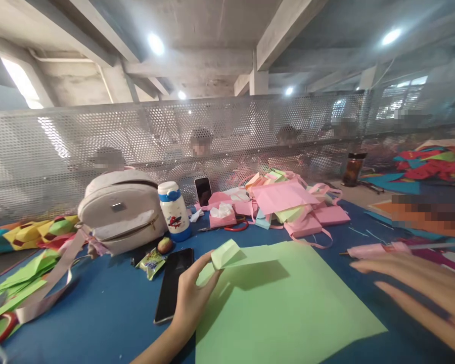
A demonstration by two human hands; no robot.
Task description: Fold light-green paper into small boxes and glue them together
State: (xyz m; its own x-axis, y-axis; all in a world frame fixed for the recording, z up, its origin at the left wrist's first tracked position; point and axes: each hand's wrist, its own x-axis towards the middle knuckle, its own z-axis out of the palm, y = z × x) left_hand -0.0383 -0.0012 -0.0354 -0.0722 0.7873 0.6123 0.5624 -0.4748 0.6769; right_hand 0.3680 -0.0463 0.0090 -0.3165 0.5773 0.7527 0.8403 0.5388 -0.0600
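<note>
My left hand pinches a small folded piece of light green paper between thumb and fingers, raised above the table. Beneath it, a large light green paper sheet lies flat and catches its shadow. My right hand, at the right edge, has its fingers stretched out and apart. Just beyond those fingers lies a pink glue gun, its nozzle toward the left; whether the hand touches it I cannot tell. A black phone lies beside my left wrist, partly hidden by it.
A cream backpack and a white-and-blue bottle stand at the back left. Pink paper bags are piled behind the sheet, near red-handled scissors. A perforated metal partition borders the far side, with people behind it.
</note>
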